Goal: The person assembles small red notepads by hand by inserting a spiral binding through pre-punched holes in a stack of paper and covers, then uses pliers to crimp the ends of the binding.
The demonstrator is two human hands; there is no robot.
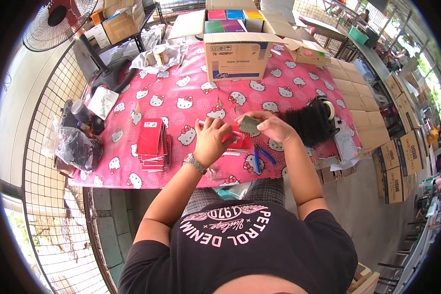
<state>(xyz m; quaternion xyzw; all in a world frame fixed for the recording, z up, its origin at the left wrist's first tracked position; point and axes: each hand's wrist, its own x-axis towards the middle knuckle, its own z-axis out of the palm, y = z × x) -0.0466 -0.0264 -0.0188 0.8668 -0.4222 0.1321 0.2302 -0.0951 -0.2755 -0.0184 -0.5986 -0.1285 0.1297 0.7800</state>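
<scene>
My left hand [212, 140] curls over a red notebook [240, 142], its fingers bent and gripping the cover; part of the notebook is hidden beneath it. A small, flat, grey-green piece [249, 126] is pinched between the thumb and fingers of my right hand [274, 127], just above the notebook's right end. What that piece is made of I cannot make out. Blue-handled pliers [257, 159] lie on the table to the right of the notebook. A stack of red spiral notebooks [150, 138] sits to the left of my left hand.
A pink patterned cloth [181, 117] covers the table. Black spiral binding coils [305, 122] are piled at the right. An open carton [236, 61] of colourful notebooks stands at the back. At left are a plastic bag [77, 147] and a standing fan [95, 54].
</scene>
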